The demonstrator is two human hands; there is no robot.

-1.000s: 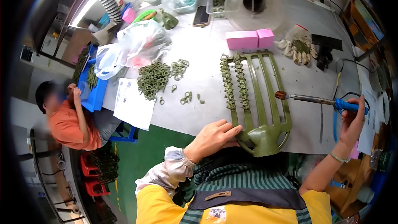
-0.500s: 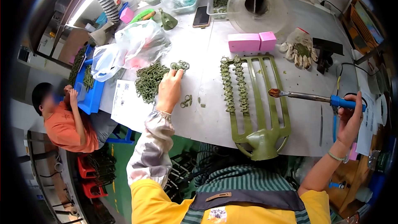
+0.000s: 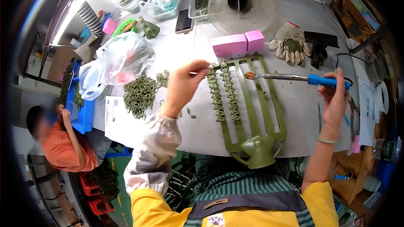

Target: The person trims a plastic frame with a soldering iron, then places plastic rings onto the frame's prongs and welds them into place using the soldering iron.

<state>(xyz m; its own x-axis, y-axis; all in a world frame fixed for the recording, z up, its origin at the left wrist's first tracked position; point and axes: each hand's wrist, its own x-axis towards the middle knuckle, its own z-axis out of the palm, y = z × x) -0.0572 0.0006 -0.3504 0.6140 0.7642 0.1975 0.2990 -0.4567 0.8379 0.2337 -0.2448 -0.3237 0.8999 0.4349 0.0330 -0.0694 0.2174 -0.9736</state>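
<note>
A green slotted frame (image 3: 256, 101) lies flat on the grey table, its domed end toward me. Small green ring pieces line its two leftmost bars. My left hand (image 3: 185, 85) is pinched at the top left corner of the frame; what it holds is too small to make out. My right hand (image 3: 335, 96) grips the blue handle of a metal tool (image 3: 290, 77), whose brownish tip hangs over the frame's upper part. A pile of loose green rings (image 3: 139, 96) lies left of my left hand, with a smaller group partly behind that hand.
Pink blocks (image 3: 229, 44), stained gloves (image 3: 291, 45) and a black stand (image 3: 318, 46) sit beyond the frame. A clear round cover (image 3: 219, 8), a phone (image 3: 184, 21) and plastic bags (image 3: 130, 54) lie farther back. A person in orange (image 3: 63, 147) sits at left by a blue tray (image 3: 84, 117).
My left hand went from the domed end to the ring pile, then to the frame's top left corner. The tool tip has shifted left and up across the frame. The camera view has shifted too.
</note>
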